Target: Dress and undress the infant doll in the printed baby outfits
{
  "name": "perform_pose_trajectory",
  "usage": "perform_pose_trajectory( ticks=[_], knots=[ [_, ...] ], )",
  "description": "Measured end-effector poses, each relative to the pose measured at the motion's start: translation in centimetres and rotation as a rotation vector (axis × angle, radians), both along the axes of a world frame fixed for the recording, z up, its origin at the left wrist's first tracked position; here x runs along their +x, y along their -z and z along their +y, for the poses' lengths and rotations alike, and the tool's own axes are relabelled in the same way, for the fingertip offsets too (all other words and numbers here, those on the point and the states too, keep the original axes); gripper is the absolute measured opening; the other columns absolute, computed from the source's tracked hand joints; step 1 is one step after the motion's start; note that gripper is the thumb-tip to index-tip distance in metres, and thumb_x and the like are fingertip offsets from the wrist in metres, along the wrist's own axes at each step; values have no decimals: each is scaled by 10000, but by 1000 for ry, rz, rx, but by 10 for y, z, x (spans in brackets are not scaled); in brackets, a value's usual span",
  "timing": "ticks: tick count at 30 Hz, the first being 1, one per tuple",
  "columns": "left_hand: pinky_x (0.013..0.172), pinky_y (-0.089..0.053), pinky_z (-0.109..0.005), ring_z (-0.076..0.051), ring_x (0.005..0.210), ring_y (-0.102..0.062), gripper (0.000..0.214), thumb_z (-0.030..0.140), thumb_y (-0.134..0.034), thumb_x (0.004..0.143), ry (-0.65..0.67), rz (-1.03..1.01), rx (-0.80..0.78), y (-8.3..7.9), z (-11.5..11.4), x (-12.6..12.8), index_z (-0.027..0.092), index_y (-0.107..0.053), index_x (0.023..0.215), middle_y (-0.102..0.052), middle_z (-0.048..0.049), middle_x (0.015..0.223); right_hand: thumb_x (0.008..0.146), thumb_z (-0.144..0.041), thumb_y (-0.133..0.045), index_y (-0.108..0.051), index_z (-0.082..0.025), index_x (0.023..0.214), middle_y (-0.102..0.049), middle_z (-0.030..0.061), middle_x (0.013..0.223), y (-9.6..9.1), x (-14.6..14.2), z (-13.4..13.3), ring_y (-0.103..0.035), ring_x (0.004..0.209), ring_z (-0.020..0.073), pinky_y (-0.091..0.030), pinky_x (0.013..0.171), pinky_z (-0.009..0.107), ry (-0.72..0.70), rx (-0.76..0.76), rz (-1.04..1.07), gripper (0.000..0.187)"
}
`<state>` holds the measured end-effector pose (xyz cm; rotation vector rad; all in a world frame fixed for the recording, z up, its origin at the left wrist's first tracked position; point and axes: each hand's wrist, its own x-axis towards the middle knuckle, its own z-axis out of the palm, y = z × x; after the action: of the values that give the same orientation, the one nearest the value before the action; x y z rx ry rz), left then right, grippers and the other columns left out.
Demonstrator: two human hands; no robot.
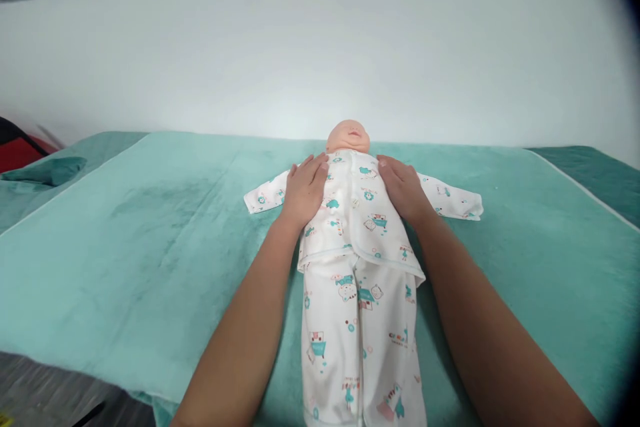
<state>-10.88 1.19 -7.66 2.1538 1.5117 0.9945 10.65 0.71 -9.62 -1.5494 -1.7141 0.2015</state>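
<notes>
A baby doll (349,137) lies on its back, head toward the wall. It wears a white printed jacket (345,213) and matching trousers (360,347), with the sleeves spread out to both sides. My left hand (306,188) rests flat on the jacket at the doll's shoulder on the left of the view, fingers stretched out. On the opposite shoulder my right hand (404,188) lies flat as well, its fingers extended over the cloth. Neither hand grips anything. The doll's hands do not show past the sleeve cuffs.
A green plush sheet (150,267) covers the bed. Behind it rises a white wall (300,53). At the far left is a red and black item (17,150) beside folded green cloth (45,170). Grey floor (60,387) shows at the lower left.
</notes>
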Motion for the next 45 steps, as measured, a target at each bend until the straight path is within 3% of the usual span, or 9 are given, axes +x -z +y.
perform_pose_trajectory(
  ticks=[6,11,15,20,27,32,39,42,45],
  knots=[
    [1214,-192,-496,-249,1449,-346,540,409,-360,992,-203,464,123,36,-16,-73,273,-371,1514,-395,-27,1585,997,-440,-303,-538,-245,1380,-566,72,1437,25,35,-20,-460,1349,299,-216,1168,576,236,-73,-235,490],
    [1092,-356,-517,-301,1326,-470,558,354,-350,987,-341,637,36,38,-26,-120,194,-340,1521,-528,-138,1459,997,-490,-275,-477,-215,1436,-517,116,1479,37,86,-47,-453,1358,322,-268,1141,590,297,-203,-337,556],
    [997,-415,-502,-330,1243,-503,536,261,-279,986,-328,760,102,31,-23,-135,148,-361,1504,-561,-179,1371,998,-491,-273,-434,-208,1467,-469,113,1522,43,115,-64,-446,1371,317,-290,1135,583,305,-270,-380,570],
    [954,-438,-501,-355,1223,-489,591,134,-245,936,-388,733,63,31,-17,-142,91,-317,1521,-548,-208,1357,1002,-426,-260,-458,-191,1448,-497,137,1493,45,117,-74,-452,1369,307,-303,1130,573,378,-279,-377,542],
    [1034,-418,-513,-364,1289,-460,632,130,-370,871,-434,525,3,39,-32,-140,83,-357,1501,-445,-215,1468,960,-416,-396,-546,-123,1351,-500,191,1468,45,95,-94,-437,1371,334,-332,1131,520,375,-48,-299,511],
    [1113,-384,-443,-306,1336,-444,581,105,-407,837,-443,274,70,43,-83,-118,109,-465,1415,-475,-167,1444,953,-412,-482,-545,-190,1347,-505,149,1464,40,42,-165,-426,1376,299,-357,1138,511,126,62,-75,456],
    [1060,-453,-401,-214,1185,-594,299,360,-498,958,-199,-250,-132,49,-220,-80,252,-619,1210,-643,-59,1262,940,-334,-577,-555,-274,1221,-593,98,1261,56,-23,-300,-584,1154,254,-526,924,443,-119,10,232,288],
    [1169,-340,-479,-210,1239,-568,277,324,-546,951,-50,-193,-120,54,-269,-72,312,-627,1215,-643,-38,1273,884,-379,-668,-554,-278,1194,-617,98,1180,62,-37,-323,-609,1073,280,-539,834,446,-77,8,149,345],
    [1192,-293,-538,-217,1225,-574,368,292,-615,916,80,-102,-32,59,-293,-61,346,-587,1278,-652,-37,1229,865,-394,-697,-546,-275,1169,-626,88,1128,60,-50,-321,-614,1043,291,-526,820,457,-23,28,98,359]
  ],
)
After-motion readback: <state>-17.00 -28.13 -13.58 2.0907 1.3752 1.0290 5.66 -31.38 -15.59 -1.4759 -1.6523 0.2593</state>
